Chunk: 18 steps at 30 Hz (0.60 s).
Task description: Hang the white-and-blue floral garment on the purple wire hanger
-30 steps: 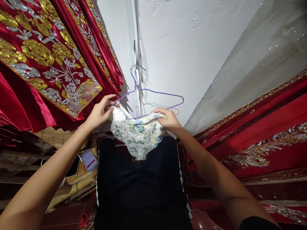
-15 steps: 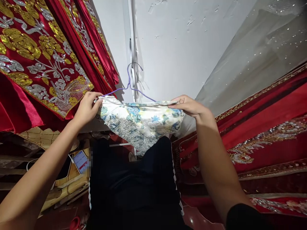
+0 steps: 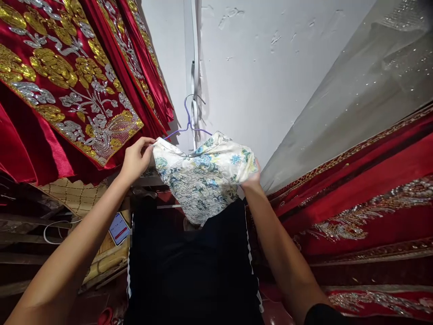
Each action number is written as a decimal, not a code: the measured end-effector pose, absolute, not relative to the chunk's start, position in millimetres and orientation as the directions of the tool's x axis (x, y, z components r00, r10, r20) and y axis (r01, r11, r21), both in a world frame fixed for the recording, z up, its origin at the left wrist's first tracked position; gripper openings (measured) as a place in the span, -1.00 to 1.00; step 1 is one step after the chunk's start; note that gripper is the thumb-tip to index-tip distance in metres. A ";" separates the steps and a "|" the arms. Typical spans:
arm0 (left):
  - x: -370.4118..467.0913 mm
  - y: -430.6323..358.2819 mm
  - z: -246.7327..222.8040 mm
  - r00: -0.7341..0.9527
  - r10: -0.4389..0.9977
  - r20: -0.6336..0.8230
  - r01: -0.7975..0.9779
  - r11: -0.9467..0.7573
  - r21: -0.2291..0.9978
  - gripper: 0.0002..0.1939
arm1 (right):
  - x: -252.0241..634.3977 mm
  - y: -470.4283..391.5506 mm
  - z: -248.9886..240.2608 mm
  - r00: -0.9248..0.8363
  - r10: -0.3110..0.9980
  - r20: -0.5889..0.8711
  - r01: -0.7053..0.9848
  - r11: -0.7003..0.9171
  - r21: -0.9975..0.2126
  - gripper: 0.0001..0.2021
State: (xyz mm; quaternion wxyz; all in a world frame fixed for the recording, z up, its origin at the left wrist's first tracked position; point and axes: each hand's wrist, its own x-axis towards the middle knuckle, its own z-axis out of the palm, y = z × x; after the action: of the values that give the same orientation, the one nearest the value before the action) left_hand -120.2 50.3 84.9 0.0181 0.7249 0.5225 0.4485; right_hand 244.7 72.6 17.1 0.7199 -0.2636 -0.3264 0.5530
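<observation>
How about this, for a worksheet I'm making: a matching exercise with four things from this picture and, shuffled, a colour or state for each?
1. hanger
2. garment
3. phone
4. upper-left cloth

A. screen lit
B. red with gold and silver embroidery
C. purple
D. whitish with blue and green patterns

Pairs: 1-C, 2-D, 3-A, 4-B

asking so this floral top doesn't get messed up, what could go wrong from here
The floral garment might slide off the purple hanger, since its neckline opens wide. It could also snag on the embroidered red cloth, which appears close to the left hand.
</observation>
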 end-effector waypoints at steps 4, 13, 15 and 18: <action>-107.6 53.9 81.0 -0.007 0.721 0.693 0.726 -0.473 0.500 -0.77 | 258.3 68.8 37.6 0.192 0.962 0.193 -0.633 0.271 -0.725 -0.75; -51.4 54.5 130.7 0.023 0.925 0.380 0.334 -0.366 0.869 -0.35 | 212.2 20.9 97.0 -0.066 0.913 0.402 -0.041 0.400 -0.915 -0.48; -54.9 44.9 133.2 0.120 0.973 0.199 0.198 -0.220 0.955 -0.36 | 207.9 -9.4 94.7 -0.556 0.770 0.314 0.061 0.415 -0.908 -0.48; -72.4 18.8 127.7 0.233 0.972 0.021 0.107 -0.047 0.993 -0.60 | 216.9 -28.3 86.1 -0.830 0.547 0.111 0.184 0.456 -0.871 -0.57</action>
State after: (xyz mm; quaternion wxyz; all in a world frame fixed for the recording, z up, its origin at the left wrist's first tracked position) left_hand -72.4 18.8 127.7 0.5175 0.5903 0.4569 0.4182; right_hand 216.9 -28.3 86.1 0.1918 -0.2201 -0.8313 0.4731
